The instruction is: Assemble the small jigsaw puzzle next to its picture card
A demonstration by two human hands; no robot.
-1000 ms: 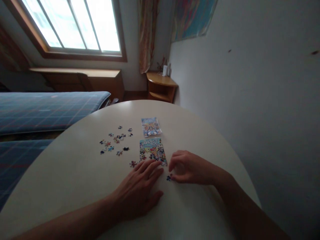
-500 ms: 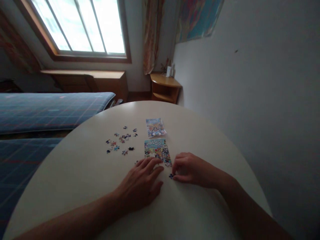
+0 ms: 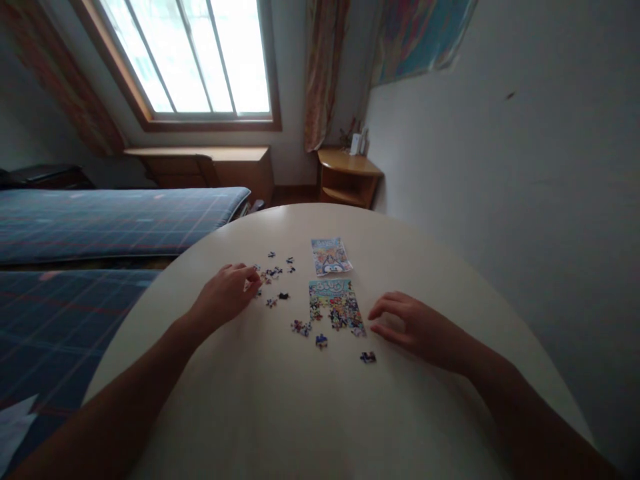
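A partly built colourful jigsaw [image 3: 334,307] lies on the round white table [image 3: 280,413], with a small picture card [image 3: 331,256] just beyond it. My left hand [image 3: 227,295] reaches over the scatter of loose pieces [image 3: 274,275] to the left, its fingers curled in a pinch on them. My right hand [image 3: 417,328] rests beside the jigsaw's right edge with fingers loosely bent and apart, holding nothing. Three single pieces lie near the jigsaw's lower edge: one dark piece [image 3: 368,357] by my right hand, another piece [image 3: 321,341] and a small cluster [image 3: 301,327].
A bed with a blue checked cover [image 3: 110,220] stands left of the table. A wooden corner shelf [image 3: 349,177] and a low cabinet [image 3: 210,167] sit under the window. The white wall runs close along the table's right side.
My left hand left the jigsaw's lower edge and moved up-left onto the loose pieces. My right hand let go of the dark piece, which now lies on the table. The view shifted.
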